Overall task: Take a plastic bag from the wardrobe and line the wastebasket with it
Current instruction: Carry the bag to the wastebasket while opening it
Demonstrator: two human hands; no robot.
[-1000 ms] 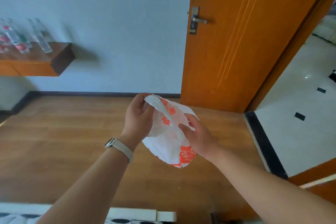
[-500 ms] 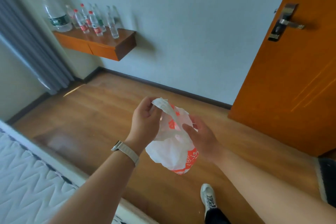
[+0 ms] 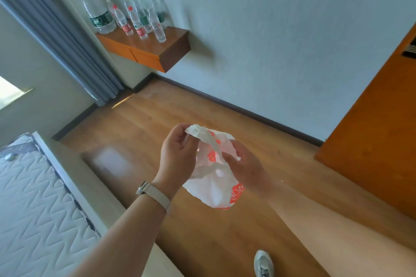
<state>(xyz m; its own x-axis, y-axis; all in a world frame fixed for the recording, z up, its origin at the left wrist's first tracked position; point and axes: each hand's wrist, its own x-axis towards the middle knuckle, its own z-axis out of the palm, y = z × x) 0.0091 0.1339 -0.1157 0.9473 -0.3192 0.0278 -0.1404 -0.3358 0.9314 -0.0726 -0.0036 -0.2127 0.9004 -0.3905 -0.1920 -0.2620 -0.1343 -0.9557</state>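
Note:
A crumpled white plastic bag (image 3: 213, 186) with orange-red print hangs in front of me above the wooden floor. My left hand (image 3: 177, 155) pinches one twisted handle at the bag's top. My right hand (image 3: 245, 166) grips the bag's right side, fingers closed on the plastic. The bag's mouth is bunched between the two hands. No wastebasket and no wardrobe are in view.
A floating wooden shelf (image 3: 153, 49) with several water bottles (image 3: 126, 16) hangs on the far wall. Grey curtains (image 3: 56, 38) fall at the left. A quilted mattress (image 3: 33, 209) lies at lower left. An orange door (image 3: 378, 132) stands at the right. My shoe (image 3: 263, 263) is on the floor.
The view has swung left: the door slid to the right edge, and the shelf, curtains and mattress came into sight. Both hands have kept hold of the bag.

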